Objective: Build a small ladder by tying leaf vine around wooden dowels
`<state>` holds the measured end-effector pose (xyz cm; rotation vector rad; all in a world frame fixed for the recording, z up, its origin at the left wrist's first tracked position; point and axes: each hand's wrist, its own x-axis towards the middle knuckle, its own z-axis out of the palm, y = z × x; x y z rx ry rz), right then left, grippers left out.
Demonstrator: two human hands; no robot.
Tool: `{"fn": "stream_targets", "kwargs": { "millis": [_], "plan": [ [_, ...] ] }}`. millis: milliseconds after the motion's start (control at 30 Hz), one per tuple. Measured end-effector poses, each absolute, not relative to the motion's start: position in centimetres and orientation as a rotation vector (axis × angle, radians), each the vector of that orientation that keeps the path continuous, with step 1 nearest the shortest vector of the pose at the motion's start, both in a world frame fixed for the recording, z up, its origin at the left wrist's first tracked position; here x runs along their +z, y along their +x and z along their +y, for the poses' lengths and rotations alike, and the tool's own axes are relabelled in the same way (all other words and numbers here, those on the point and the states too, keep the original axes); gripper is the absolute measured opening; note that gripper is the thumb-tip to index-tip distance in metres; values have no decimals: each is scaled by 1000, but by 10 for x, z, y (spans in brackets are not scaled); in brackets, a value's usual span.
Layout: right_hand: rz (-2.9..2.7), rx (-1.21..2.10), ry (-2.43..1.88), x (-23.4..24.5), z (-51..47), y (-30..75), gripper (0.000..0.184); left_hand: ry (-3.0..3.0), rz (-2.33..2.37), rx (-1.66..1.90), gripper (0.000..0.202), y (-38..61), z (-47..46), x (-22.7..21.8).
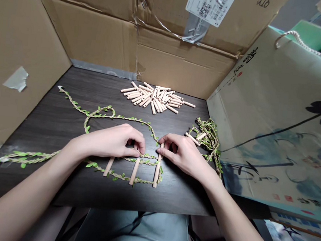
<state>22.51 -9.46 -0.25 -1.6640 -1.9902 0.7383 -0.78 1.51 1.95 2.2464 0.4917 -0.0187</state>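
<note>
My left hand pinches the top of a wooden peg, which stands in a row of several pegs laid across two strands of leafy twine vine. My right hand grips the top of the rightmost peg between thumb and fingers. A third peg lies to the left, its upper end hidden under my left palm. The vine loops away over the table to the far left. A tangled vine bundle with pegs tied in lies just beyond my right hand.
A loose pile of wooden pegs lies at the back of the dark wood-grain table. Cardboard box walls stand behind and left. A painted paper bag with a rope handle stands at the right.
</note>
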Motion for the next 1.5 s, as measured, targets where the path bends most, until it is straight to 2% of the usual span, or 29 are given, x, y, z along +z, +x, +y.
{"fn": "stream_targets", "kwargs": {
  "millis": [167,300,400,500,667,867,1033,1500],
  "plan": [
    [-1966,710,-1650,4,-93,227,13,2270,446,23,12,-9,15,23],
    [-1944,597,-1598,14,-103,222,9,2346,530,290,16,-10,17,23],
    [-2064,432,-1581,13,-123,206,19,2453,618,414,18,-9,19,18],
    [-2146,359,-1596,4,-140,190,28,2472,570,231,15,-10,18,18],
    [-2179,341,-1648,-3,-129,181,19,2387,549,-27,9,-14,10,25],
    [-2350,402,-1645,4,-100,185,13,2390,601,-102,8,-17,12,26],
    [-2280,515,-1609,-1,-96,187,10,2374,606,-93,9,-19,16,23],
    [-2300,570,-1547,-2,-97,192,16,2282,511,-114,19,-21,24,16]
  ]
}}
